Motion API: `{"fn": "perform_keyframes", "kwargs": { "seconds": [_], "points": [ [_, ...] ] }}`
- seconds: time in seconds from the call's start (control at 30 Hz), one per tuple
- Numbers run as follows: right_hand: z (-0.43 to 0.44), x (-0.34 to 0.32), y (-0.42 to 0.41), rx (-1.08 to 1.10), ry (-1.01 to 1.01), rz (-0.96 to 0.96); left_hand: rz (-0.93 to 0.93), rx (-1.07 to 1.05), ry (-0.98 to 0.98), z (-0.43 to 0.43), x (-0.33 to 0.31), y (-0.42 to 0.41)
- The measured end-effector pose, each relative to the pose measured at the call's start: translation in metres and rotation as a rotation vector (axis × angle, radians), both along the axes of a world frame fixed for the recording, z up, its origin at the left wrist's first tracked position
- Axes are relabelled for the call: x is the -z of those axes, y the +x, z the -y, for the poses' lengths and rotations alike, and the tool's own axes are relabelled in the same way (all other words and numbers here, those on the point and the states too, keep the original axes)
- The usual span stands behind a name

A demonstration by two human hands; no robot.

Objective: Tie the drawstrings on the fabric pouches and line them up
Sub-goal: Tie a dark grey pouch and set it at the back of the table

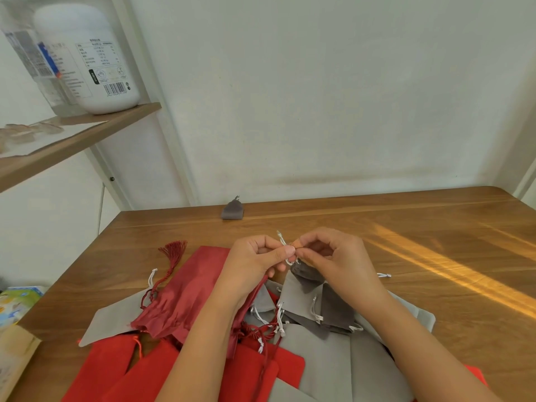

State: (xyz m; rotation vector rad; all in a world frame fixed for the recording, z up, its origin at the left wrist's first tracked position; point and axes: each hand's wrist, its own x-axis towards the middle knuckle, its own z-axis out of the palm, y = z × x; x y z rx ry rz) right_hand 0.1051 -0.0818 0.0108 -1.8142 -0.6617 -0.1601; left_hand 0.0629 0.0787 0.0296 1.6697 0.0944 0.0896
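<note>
A small dark-grey pouch (306, 274) of soft fabric hangs above the middle of the wooden bench (406, 227). Its thin white drawstring (282, 243) is pinched between the left hand (255, 256) and the right hand (336, 253). Flat grey and red pouches (319, 343) are heaped beneath. A cinched grey pouch (232, 210) sits at the far edge.

L hand (258, 256) & R hand (333, 253) both pinch white drawstring (282, 242) of small dk-grey pouch (306, 275), held just above pile (185, 300) of red + grey pouches on bench (420, 242). Lone grey pouch (232, 210) at far edge by wall. White bottle (95, 59) on shelf (87, 132), upper L.
</note>
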Motion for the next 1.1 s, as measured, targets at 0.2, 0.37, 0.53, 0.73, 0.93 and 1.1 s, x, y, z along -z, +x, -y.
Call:
{"fn": "perform_keyframes", "kwargs": {
  "seconds": [0.2, 0.37, 0.53, 0.73, 0.93, 1.1],
  "points": [
    [0.0, -0.002, -0.002, -0.049, 0.05, -0.087, 0.035, -0.006, 0.001, -0.002, 0.0, 0.001],
    [-0.005, 0.001, -0.006, 0.044, 0.065, 0.012, 0.056, -0.014, 0.006, -0.003, 0.0, 0.001],
    [-0.009, 0.005, -0.008, 0.106, 0.121, 0.175, 0.043, -0.041, -0.056, -0.002, 0.001, 0.001],
    [-0.009, 0.009, -0.008, 0.127, 0.132, 0.226, -0.015, -0.12, -0.182, 0.001, 0.003, 0.004],
    [-0.01, 0.012, -0.006, 0.067, 0.012, 0.497, -0.076, -0.176, -0.299, 0.007, 0.005, 0.005],
    [-0.009, 0.014, -0.005, 0.096, -0.038, 0.489, -0.059, -0.196, -0.24, 0.006, 0.004, 0.003]
  ]
}}
